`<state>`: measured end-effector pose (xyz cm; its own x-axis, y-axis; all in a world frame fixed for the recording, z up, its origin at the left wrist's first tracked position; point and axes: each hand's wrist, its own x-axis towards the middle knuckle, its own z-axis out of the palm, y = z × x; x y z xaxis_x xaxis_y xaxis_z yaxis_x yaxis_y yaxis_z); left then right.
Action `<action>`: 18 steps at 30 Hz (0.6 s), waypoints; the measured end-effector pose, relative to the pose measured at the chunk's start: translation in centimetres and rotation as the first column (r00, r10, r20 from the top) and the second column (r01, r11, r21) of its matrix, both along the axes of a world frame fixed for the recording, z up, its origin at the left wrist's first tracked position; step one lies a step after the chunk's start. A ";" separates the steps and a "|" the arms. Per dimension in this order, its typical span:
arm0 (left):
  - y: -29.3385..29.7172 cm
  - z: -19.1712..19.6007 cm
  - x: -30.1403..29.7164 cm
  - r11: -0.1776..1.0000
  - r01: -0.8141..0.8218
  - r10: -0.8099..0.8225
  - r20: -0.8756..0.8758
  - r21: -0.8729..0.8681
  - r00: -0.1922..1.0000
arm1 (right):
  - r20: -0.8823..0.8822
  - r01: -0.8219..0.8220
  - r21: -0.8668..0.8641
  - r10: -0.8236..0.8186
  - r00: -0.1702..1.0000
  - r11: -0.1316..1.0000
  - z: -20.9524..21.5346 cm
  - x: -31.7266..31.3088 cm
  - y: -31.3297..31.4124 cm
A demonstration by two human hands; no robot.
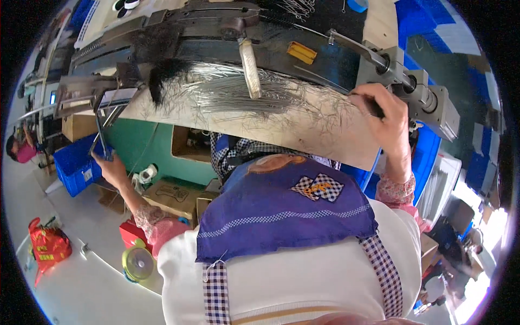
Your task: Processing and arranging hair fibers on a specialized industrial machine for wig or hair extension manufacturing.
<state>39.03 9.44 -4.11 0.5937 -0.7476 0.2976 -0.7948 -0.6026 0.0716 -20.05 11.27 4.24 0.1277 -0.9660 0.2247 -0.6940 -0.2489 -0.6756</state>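
Note:
My left hand [112, 171] grips the lower end of a bent metal crank handle [99, 130] at the left end of a long dark metal machine [206, 51]. On the other side, my right hand [389, 116] is curled at the right corner of the wooden worktop [346, 138]. Its fingers bend around a dark patch I cannot make out, beside a metal rod and grey housing [441, 111]. Between my hands lies a pile of thin metal wires [233, 98]. A tuft of black bristles [160, 84] hangs at the pile's left; loose dark bristles [325, 111] are scattered to its right.
A lever wrapped in pale tape [249, 70] juts over the wires. Behind it sits a small yellow block [301, 52]. Blue bins [76, 167] and cardboard boxes [172, 199] stand below the bench. A red bag [49, 245] lies on the floor, and another person [26, 149] is far left.

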 end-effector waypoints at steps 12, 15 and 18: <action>-0.8 10.6 -28.8 0.038 0.910 -0.879 -0.447 -0.414 -0.167 | -0.260 -0.434 -0.034 0.412 0.874 0.900 5.2 4.7 -2.3; -1.9 9.5 -30.8 0.022 0.915 -0.571 -0.756 -0.403 -0.319 | -0.227 -0.501 -0.172 0.461 0.858 0.848 7.2 7.4 -3.1; -2.7 6.8 -28.6 0.343 0.821 -0.541 -0.811 -0.456 -0.224 | -0.155 -0.263 -0.225 0.232 0.960 0.938 7.0 4.6 -4.6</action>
